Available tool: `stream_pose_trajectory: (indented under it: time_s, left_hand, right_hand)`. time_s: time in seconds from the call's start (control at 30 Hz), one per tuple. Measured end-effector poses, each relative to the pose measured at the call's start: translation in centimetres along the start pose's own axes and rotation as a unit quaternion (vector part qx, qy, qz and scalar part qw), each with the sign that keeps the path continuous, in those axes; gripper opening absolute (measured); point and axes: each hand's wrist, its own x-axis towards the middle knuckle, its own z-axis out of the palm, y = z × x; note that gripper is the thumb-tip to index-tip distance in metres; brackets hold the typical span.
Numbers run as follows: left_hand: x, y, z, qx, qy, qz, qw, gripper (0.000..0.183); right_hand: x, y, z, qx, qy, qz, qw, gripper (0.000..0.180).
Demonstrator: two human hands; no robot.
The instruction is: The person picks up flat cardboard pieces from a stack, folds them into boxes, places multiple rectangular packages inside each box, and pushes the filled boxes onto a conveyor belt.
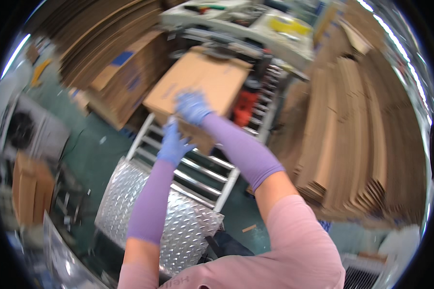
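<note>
A closed cardboard carton (206,77) sits on a metal roller conveyor (199,173) in front of me. My right hand (192,105), in a blue glove, is over the carton's top near its front edge and looks blurred; it seems to rest there palm down. Lower and to the left, my left hand (173,142), gloved too, has its fingers spread at the carton's near left corner. Whether its fingertips press on the cardboard I cannot tell. Neither hand is closed around anything. Purple sleeves cover both forearms.
A diamond-plate metal sheet (184,224) lies between me and the rollers. Flattened cartons (347,137) are stacked at the right, more (105,32) at the upper left. Beyond the carton stands a white workbench (235,27) with tools. A red object (245,108) is beside the carton.
</note>
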Motion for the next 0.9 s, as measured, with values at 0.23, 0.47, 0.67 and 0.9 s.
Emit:
stream_pose_trajectory:
  time_s: [0.23, 0.47, 0.67, 0.9]
  left_hand:
    - [-12.8, -8.7, -9.3, 0.083, -0.133, -0.07, 0.985, 0.061]
    - [-27.9, -18.9, -30.9, 0.215, 0.116, -0.183, 0.952, 0.05]
    - [-38.0, -22.2, -35.0, 0.095, 0.225, -0.151, 0.958, 0.062]
    - [-44.2, -23.9, -38.9, 0.007, 0.268, -0.074, 0.96, 0.057]
  right_hand:
    - [-23.6, -3.7, -18.3, 0.333, 0.155, -0.145, 0.919, 0.031]
    - [-46.3, 1.1, -38.6, -0.376, 0.314, 0.147, 0.859, 0.025]
    - [-57.4, 2.9, -38.6, -0.211, 0.29, 0.221, 0.907, 0.032]
    - [-59.6, 6.1, -39.6, -0.257, 0.311, 0.207, 0.891, 0.035]
